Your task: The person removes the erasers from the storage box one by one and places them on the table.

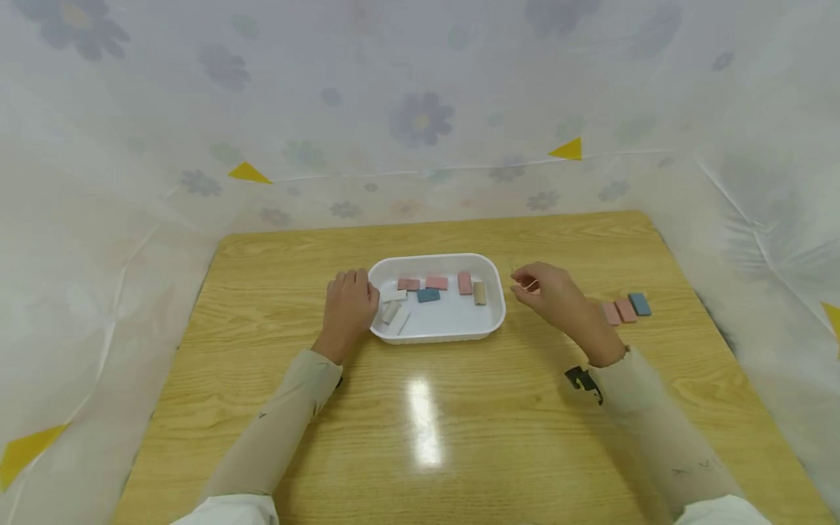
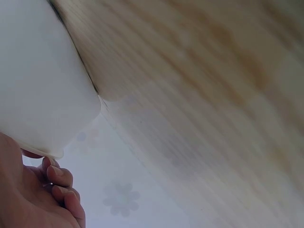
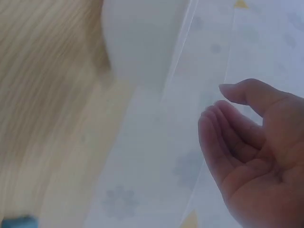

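A white tray [image 1: 436, 337] stands on the table with several small blocks in it: pink ones [image 1: 436, 283], a blue one [image 1: 429, 295], a tan one [image 1: 480, 294] and whitish ones [image 1: 399, 321]. My left hand [image 1: 349, 306] grips the tray's left rim; in the left wrist view the fingers of that hand [image 2: 42, 190] curl at the rim of the tray [image 2: 42, 71]. Just right of the tray, my right hand [image 1: 554, 299] is in the air, holding nothing. The right wrist view shows this hand [image 3: 266, 156] with its thumb apart from loosely bent fingers.
Two pink blocks [image 1: 626, 310] and a blue block [image 1: 639, 304] lie in a row on the table [image 1: 367, 437], right of my right wrist. A flowered sheet [image 1: 394, 146] with yellow triangles surrounds the table's back and sides.
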`<state>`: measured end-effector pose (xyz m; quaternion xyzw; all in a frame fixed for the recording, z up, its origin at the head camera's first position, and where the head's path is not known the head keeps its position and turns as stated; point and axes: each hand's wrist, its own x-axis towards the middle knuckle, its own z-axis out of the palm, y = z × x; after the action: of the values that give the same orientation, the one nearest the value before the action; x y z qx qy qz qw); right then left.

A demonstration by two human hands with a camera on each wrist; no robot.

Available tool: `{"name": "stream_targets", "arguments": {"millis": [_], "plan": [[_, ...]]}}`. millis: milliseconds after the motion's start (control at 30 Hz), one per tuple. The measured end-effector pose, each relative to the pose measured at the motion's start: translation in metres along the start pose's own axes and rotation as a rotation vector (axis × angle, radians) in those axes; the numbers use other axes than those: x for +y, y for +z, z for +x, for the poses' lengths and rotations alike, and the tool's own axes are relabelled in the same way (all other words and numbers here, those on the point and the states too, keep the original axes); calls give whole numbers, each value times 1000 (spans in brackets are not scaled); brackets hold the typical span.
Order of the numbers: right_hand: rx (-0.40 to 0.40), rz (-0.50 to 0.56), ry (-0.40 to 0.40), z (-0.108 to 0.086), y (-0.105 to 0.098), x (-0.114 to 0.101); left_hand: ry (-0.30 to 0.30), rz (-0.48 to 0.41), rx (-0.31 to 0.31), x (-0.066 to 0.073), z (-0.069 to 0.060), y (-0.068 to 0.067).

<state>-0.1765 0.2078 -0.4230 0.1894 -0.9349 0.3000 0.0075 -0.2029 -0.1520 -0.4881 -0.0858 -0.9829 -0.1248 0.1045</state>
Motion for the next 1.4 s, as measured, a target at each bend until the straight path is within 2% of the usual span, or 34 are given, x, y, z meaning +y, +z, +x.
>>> {"name": "stream_targets", "arguments": {"millis": [100, 267, 433, 533, 700, 867, 1000, 1167, 1400], "plan": [[-47, -13, -71, 15, 10, -15, 5, -2, 0, 1, 0, 0], [-124, -60, -134, 36, 29, -27, 10, -8, 7, 3, 1, 0], [-203, -57, -159, 57, 50, -34, 6, -8, 7, 2, 1, 1], [-240, -96, -188, 68, 64, -36, -1, -4, 6, 1, 2, 2], [-258, -158, -233, 80, 85, -39, 1, -6, 12, 2, 4, 5], [-265, -142, -242, 85, 101, -40, 8, -12, 15, 3, 4, 6], [-252, -172, -234, 88, 110, -38, 9, -12, 13, 4, 3, 6], [-236, -199, -181, 88, 116, -38, 8, -13, 5, 6, 2, 4], [-231, -180, -117, 88, 116, -39, 18, -5, 4, 7, 1, 3]]}}
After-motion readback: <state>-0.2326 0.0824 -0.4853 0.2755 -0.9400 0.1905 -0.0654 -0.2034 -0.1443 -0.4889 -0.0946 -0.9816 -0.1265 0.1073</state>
